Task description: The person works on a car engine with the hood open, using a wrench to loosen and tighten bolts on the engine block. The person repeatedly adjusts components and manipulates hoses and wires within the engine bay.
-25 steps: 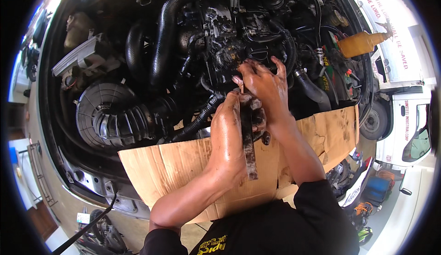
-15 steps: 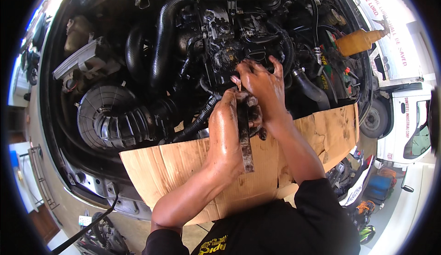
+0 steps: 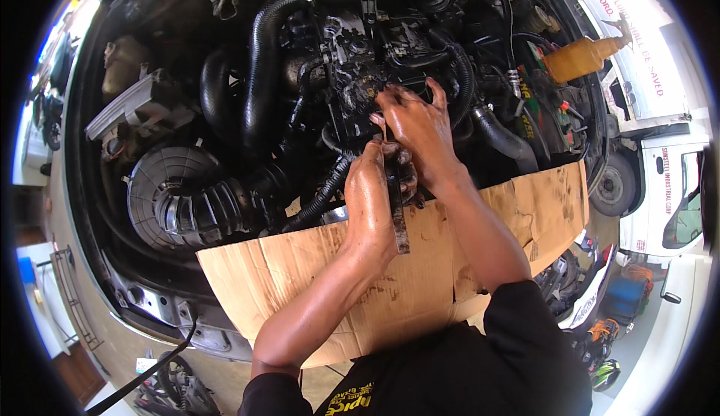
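My left hand (image 3: 367,198) grips a dark, grimy flat metal bar (image 3: 397,221), held lengthwise below the middle of the engine (image 3: 349,56), its lower end over the cardboard. My right hand (image 3: 416,131), just above and right of it, is bent over the engine top with the little finger raised. Its other fingertips are gathered at a small spot near the bar's upper end; what they hold there is hidden. Both hands look wet and dirty.
A cardboard sheet (image 3: 277,281) covers the front edge of the engine bay. A round air housing (image 3: 154,191) and black hoses (image 3: 262,56) lie left, a yellow bottle (image 3: 577,60) upper right. A white truck (image 3: 656,221) and parked motorcycles (image 3: 176,386) surround the car.
Both hands and the bar have shifted slightly up the picture, toward the engine, with the grip much as before. The view of the engine has also shifted a little.
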{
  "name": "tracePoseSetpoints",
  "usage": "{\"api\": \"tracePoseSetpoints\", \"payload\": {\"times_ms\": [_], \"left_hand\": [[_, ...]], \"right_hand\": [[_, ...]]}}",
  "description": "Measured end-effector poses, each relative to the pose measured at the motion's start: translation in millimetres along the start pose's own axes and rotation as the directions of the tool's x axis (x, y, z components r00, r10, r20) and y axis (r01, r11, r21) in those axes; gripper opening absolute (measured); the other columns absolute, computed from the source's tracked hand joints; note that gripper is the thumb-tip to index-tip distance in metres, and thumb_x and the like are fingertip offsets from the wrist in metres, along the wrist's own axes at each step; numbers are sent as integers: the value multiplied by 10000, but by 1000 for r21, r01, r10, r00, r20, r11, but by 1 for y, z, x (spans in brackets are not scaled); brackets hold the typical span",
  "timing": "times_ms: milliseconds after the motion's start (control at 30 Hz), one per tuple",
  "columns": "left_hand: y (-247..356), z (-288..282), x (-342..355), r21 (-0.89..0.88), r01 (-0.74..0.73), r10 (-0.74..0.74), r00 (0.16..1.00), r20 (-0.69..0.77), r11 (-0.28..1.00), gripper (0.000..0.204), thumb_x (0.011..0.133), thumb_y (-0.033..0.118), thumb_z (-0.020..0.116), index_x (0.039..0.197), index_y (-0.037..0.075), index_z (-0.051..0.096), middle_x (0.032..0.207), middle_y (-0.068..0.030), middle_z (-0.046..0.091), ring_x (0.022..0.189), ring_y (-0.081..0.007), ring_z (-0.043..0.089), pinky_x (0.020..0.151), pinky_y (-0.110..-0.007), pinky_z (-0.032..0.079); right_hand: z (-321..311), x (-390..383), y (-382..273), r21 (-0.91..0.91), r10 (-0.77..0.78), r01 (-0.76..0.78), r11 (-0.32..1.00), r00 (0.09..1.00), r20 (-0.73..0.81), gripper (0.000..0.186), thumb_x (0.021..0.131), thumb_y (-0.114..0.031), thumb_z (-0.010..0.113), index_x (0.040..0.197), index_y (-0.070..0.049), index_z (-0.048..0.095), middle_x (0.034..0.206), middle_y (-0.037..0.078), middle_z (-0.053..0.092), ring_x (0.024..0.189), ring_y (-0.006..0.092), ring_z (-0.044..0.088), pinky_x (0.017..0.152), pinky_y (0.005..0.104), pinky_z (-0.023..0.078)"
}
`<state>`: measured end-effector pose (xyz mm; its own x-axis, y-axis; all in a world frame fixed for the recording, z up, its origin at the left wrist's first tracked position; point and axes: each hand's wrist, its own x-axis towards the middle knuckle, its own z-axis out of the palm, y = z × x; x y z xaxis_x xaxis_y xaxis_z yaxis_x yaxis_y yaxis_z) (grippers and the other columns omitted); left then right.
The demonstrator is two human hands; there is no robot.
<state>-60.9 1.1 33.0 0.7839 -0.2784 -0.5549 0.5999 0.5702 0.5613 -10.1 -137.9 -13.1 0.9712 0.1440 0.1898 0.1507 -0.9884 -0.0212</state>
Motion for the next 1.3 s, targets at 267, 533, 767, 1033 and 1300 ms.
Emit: {"api": "tracePoseSetpoints", "payload": {"times_ms": [267,533,767,1033,1300], "left_hand": [[-4,10,-13,81,-87,95,991,-96,993,423,1177,367,412,1117,9,628,944,-58,624,810,-137,573,715,-310,490],[-17,10,-22,166,-217,229,972,-57,962,461,1170,353,426,1042,-20,666,926,-21,580,821,-100,488,747,-298,437],[-27,4,-11,295,-358,364,931,38,886,392,1123,232,434,987,-72,642,790,-102,552,751,-164,501,701,-375,429],[-37,-6,7,521,-361,325,932,163,774,364,1074,215,494,1046,-124,624,847,-308,647,778,-412,645,772,-517,497],[-21,-6,14,489,-468,369,883,291,736,378,1044,224,499,958,-135,581,768,-290,618,729,-397,643,713,-496,504]], "right_hand": [[13,-2,0,82,-81,101,992,972,-221,153,1055,-241,660,1140,-117,687,1045,76,762,1062,266,751,1192,634,354],[4,-2,-9,164,4,11,986,996,-90,257,1069,-323,663,1238,-140,724,1301,18,776,1317,191,678,1253,561,273],[13,-5,-4,229,-6,26,973,996,-89,295,1052,-327,674,1298,-170,711,1321,12,767,1256,217,706,1243,533,296],[16,4,1,323,4,22,946,997,-79,290,1063,-289,672,1320,-159,700,1330,28,769,1245,220,713,1232,496,316],[10,8,2,339,1,60,939,984,-177,256,1050,-201,665,1268,-102,754,1304,100,781,1241,272,710,1132,434,415]]}}
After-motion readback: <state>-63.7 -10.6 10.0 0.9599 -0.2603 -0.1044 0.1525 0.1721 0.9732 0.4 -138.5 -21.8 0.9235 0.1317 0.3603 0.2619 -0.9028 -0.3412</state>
